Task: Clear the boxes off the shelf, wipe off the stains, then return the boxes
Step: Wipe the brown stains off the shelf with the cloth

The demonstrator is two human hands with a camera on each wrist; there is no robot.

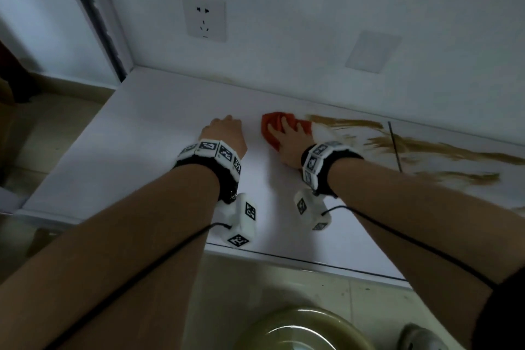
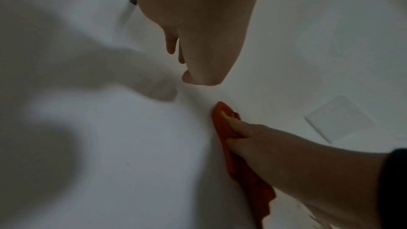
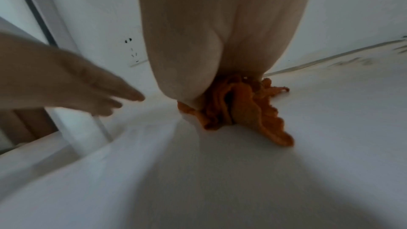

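Near the back edge of the flat white shelf [image 1: 142, 150], a crumpled orange cloth [image 1: 274, 128] is pressed down by the right hand [image 1: 287, 138], fingers spread flat over it. Brown smeared stains [image 1: 397, 142] are spread beside the cloth toward the shelf's right end (some streaked thin). The left hand [image 1: 224, 133] is rested on bare shelf just beside the cloth, fingers relaxed, nothing held.

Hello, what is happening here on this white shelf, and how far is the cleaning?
A person is wiping the white shelf. The right hand presses a crumpled orange cloth flat on the surface, at the left end of the brown smeared stains. The left hand rests on the shelf beside it and holds nothing. No boxes are on the shelf. The left part looks clean, while the stains to the right remain.
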